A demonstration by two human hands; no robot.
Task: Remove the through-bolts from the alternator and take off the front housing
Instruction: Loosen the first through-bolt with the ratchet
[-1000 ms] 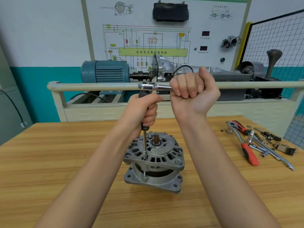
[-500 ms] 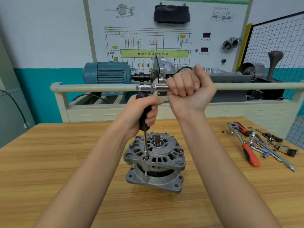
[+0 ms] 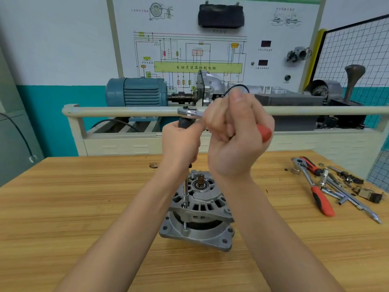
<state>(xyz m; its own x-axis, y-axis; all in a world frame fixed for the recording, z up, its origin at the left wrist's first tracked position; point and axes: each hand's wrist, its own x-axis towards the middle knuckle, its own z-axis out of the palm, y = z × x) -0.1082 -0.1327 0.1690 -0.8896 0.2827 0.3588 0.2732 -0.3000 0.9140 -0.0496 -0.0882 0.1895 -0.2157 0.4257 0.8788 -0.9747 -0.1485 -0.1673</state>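
Starting at the left, the blue electric motor point(image 3: 136, 92) is sitting on the training rig behind the cream rail point(image 3: 126, 111), under the wiring-diagram board point(image 3: 189, 49). Moving in, the left hand point(image 3: 180, 142) is wrapping its fingers round the dark grip of the extension driver point(image 3: 185, 189), holding it upright; the driver's shaft is running straight down to a through-bolt point(image 3: 185, 225) at the near-left edge of the alternator point(image 3: 200, 211).

The alternator itself is standing in the middle of the wooden counter point(image 3: 73, 207), shaft end up, with the ribbed front housing point(image 3: 202, 202) sitting on top of the square-flanged lower half. A stretch of the bolt is showing in the gap between the two halves.

Right beside the left hand, the right hand point(image 3: 235, 140) is curling into a tight fist round the red handle of the ratchet wrench point(image 3: 190, 113), whose chrome head is sitting on top of the driver and whose red butt end is poking out past the palm. The hand is blurred, so exactly how each finger lies is hard to make out.

Over at the far right of the counter, a second red-handled ratchet point(image 3: 315, 189) is lying among loose sockets and extension bars point(image 3: 347, 196), well apart from the alternator.
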